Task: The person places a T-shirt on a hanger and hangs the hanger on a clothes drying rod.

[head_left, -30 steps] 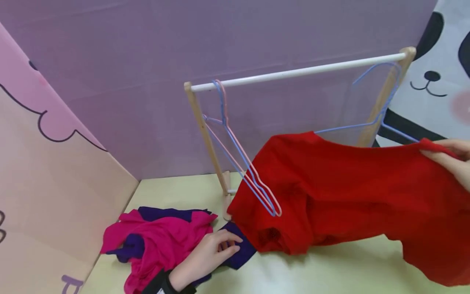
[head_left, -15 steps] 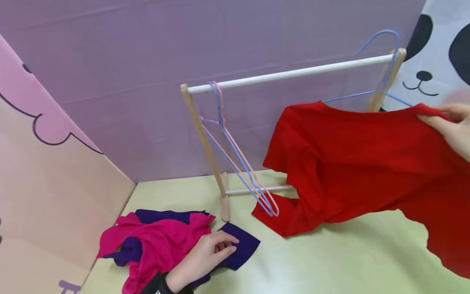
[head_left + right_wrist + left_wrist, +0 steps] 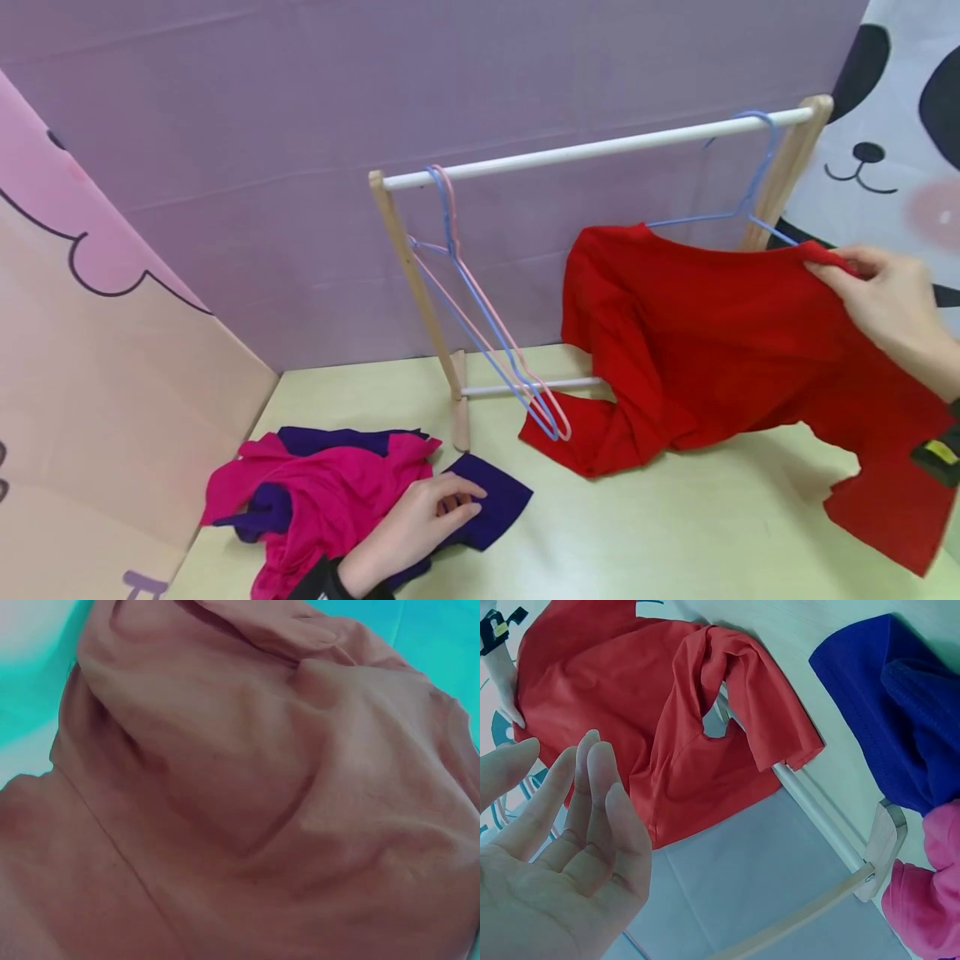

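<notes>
A red garment (image 3: pixel 720 325) with sleeves, seemingly a shirt, hangs on a blue hanger (image 3: pixel 759 171) at the right of a small clothes rack. The hanger's hook lies across the rack's white rail (image 3: pixel 600 150), its tip showing below on the far side. At the garment's right shoulder, my right hand (image 3: pixel 892 296) pinches cloth and probably the hanger arm beneath. Garment cloth (image 3: pixel 247 780) fills most of the right wrist view and hides that hand. My left hand (image 3: pixel 427 521), fingers loosely bent and holding nothing, is over the edge of a dark purple cloth (image 3: pixel 502 500).
A pink garment (image 3: pixel 337 483) lies crumpled with purple cloth on the pale table (image 3: pixel 585 550). A blue hanger and a pink hanger (image 3: pixel 487 308) hang at the rail's left end, before the wooden post (image 3: pixel 416 283). Printed and purple walls (image 3: pixel 315 108) enclose the space.
The red garment rose with its hanger, the hook passing above the rail. Then it came down and left, and the hook now crosses the rail. My left hand stayed nearly still.
</notes>
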`<state>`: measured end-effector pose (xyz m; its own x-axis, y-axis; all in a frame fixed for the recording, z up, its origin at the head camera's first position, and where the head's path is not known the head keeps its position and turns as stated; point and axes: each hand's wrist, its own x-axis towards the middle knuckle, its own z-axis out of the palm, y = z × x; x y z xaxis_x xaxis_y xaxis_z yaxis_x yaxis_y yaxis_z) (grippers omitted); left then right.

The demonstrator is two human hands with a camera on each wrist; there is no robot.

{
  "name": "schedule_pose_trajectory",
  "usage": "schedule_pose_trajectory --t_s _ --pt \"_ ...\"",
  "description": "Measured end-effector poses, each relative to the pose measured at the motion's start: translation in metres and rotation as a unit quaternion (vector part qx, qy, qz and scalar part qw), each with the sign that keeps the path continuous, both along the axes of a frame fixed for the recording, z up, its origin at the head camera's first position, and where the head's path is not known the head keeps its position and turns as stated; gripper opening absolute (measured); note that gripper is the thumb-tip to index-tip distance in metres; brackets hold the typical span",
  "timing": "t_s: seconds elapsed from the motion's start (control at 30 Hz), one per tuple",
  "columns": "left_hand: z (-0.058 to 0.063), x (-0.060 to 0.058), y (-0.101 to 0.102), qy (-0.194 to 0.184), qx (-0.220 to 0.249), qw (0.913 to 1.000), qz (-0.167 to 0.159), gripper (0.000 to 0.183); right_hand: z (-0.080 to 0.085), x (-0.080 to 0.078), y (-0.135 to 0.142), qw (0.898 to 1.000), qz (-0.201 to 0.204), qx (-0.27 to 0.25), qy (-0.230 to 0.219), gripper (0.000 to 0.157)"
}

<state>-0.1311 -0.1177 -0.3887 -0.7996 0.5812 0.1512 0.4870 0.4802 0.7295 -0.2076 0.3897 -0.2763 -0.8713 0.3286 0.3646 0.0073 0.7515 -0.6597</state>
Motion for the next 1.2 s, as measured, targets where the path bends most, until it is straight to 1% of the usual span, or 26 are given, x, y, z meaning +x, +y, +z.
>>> schedule_pose_trajectory --t_s 0.03,0.13,0.27,0.33,0.4,0.47,0.53,0.6,0.7,0.73,0.83,0.93,0.97,1.0,1.07,1.13,1.2 --pt "0.000 0.000 0.000 -0.002 0.000 1.0000 0.000 0.015 -0.003 -0.002 0.002 1.000 0.001 -0.006 0.002 0.042" --pt "-0.001 -0.001 0.000 -0.004 0.000 1.0000 0.001 0.015 -0.013 -0.010 0.010 1.000 -0.002 -0.007 0.006 0.047" --pt "-0.002 -0.001 -0.001 -0.014 -0.001 0.9999 0.002 0.015 -0.022 -0.020 0.019 1.000 -0.015 0.006 0.015 0.044" --pt "-0.002 0.000 -0.002 -0.026 -0.003 0.9997 0.002 0.015 -0.022 -0.020 0.016 1.000 -0.011 0.017 0.015 0.043" --pt "-0.002 0.000 -0.002 -0.033 -0.005 0.9994 0.003 0.015 -0.022 -0.021 0.013 0.999 -0.011 0.046 0.019 0.041" --pt "-0.002 0.000 -0.003 -0.037 -0.006 0.9993 0.004 0.016 -0.023 -0.022 0.013 0.997 -0.003 0.071 0.022 0.043" --pt "-0.002 0.001 -0.005 -0.030 -0.007 0.9995 0.007 0.015 -0.026 -0.023 0.015 0.995 0.002 0.091 0.028 0.045" --pt "-0.002 0.000 -0.008 -0.021 -0.004 0.9997 0.009 0.015 -0.027 -0.022 0.014 0.993 -0.002 0.111 0.033 0.047" --pt "-0.001 -0.002 -0.013 -0.002 -0.004 0.9998 0.018 0.015 -0.018 -0.011 -0.003 0.993 0.012 0.106 0.046 0.047" --pt "0.000 -0.004 -0.015 0.003 -0.006 0.9997 0.025 0.015 -0.014 -0.006 -0.012 0.992 0.004 0.113 0.052 0.045" --pt "0.004 -0.008 -0.024 0.006 -0.018 0.9983 0.056 0.015 0.000 0.013 -0.039 0.992 0.019 0.103 0.076 0.040" --pt "0.008 -0.013 -0.034 0.010 -0.029 0.9957 0.087 0.016 0.006 0.027 -0.056 0.989 0.019 0.110 0.093 0.036" --pt "0.010 -0.015 -0.037 0.011 -0.035 0.9945 0.098 0.016 0.008 0.031 -0.060 0.990 0.033 0.103 0.094 0.036" --pt "0.011 -0.016 -0.041 0.013 -0.039 0.9933 0.108 0.016 0.007 0.033 -0.063 0.990 0.037 0.101 0.095 0.036" --pt "0.011 -0.019 -0.048 0.030 -0.053 0.9898 0.129 0.016 0.004 0.036 -0.069 0.989 0.054 0.098 0.100 0.035" --pt "0.011 -0.021 -0.057 0.039 -0.076 0.9839 0.157 0.016 -0.001 0.039 -0.074 0.987 0.078 0.092 0.102 0.034" --pt "0.010 -0.023 -0.066 0.048 -0.098 0.9770 0.183 0.017 -0.008 0.041 -0.079 0.984 0.107 0.096 0.106 0.033"
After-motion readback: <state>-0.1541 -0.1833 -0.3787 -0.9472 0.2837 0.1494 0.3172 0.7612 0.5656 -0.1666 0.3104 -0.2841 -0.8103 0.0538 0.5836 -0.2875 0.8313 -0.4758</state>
